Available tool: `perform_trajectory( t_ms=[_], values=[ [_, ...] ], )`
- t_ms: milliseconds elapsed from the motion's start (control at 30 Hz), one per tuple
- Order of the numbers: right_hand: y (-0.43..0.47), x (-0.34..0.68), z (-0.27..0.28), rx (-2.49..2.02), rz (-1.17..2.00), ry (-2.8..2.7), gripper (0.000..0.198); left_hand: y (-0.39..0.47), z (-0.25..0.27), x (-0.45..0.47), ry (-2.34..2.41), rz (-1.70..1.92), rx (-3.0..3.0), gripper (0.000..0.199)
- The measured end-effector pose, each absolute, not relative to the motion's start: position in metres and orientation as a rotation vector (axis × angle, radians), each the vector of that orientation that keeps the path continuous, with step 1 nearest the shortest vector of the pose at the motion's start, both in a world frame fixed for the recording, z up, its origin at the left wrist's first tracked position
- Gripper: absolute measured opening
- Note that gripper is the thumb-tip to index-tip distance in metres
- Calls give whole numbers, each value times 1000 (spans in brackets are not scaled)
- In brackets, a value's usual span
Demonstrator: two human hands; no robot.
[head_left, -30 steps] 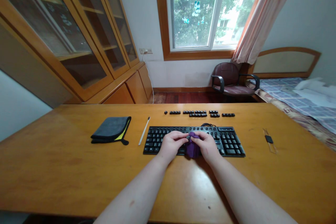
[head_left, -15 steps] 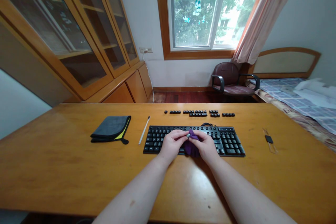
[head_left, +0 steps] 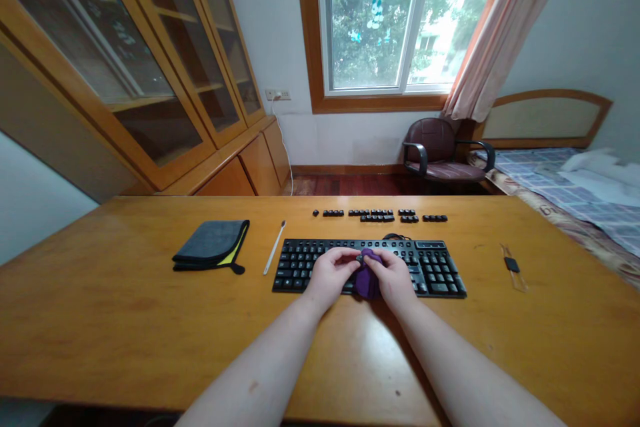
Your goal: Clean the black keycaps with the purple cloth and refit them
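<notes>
Both hands meet above the middle of a black keyboard (head_left: 445,273). Between my left hand's (head_left: 331,273) fingertips is a small dark keycap (head_left: 359,259), mostly covered by fingers and cloth. My right hand (head_left: 395,275) pinches a purple cloth (head_left: 368,283) against the keycap; the cloth hangs down over the keyboard's front edge. Beyond the keyboard, loose black keycaps (head_left: 377,218) lie in short rows. Some keys are off the keyboard's upper rows, where bare switch posts show.
A white toothbrush (head_left: 275,249) lies left of the keyboard. Farther left is a folded grey cloth (head_left: 210,243) with yellow lining. A wire keycap puller (head_left: 512,265) with a black middle lies to the right. All rest on the wooden desk (head_left: 150,333).
The purple cloth has shifted in my right fingers and now covers more of the keycap. My right fingertips have moved slightly over it. The rest looks the same.
</notes>
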State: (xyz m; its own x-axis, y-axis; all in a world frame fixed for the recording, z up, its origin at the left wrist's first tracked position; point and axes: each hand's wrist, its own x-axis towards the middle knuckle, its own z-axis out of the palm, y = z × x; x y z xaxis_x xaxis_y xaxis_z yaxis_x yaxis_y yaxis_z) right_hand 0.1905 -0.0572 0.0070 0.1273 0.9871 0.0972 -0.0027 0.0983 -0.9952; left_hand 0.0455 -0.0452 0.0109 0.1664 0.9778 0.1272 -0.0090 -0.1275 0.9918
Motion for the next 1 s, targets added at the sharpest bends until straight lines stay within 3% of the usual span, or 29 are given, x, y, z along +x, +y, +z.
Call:
perform_trajectory(
  t_ms=[467, 1000],
  values=[
    [-54, 192, -6, -1022, 1122, -1144, 35, -44, 14, 44, 1113, 1237, 1405, 20],
    [-55, 187, 3, -1207, 1038, -1321, 18, -51, 13, 39, 1255, 1117, 2108, 19]
  ],
)
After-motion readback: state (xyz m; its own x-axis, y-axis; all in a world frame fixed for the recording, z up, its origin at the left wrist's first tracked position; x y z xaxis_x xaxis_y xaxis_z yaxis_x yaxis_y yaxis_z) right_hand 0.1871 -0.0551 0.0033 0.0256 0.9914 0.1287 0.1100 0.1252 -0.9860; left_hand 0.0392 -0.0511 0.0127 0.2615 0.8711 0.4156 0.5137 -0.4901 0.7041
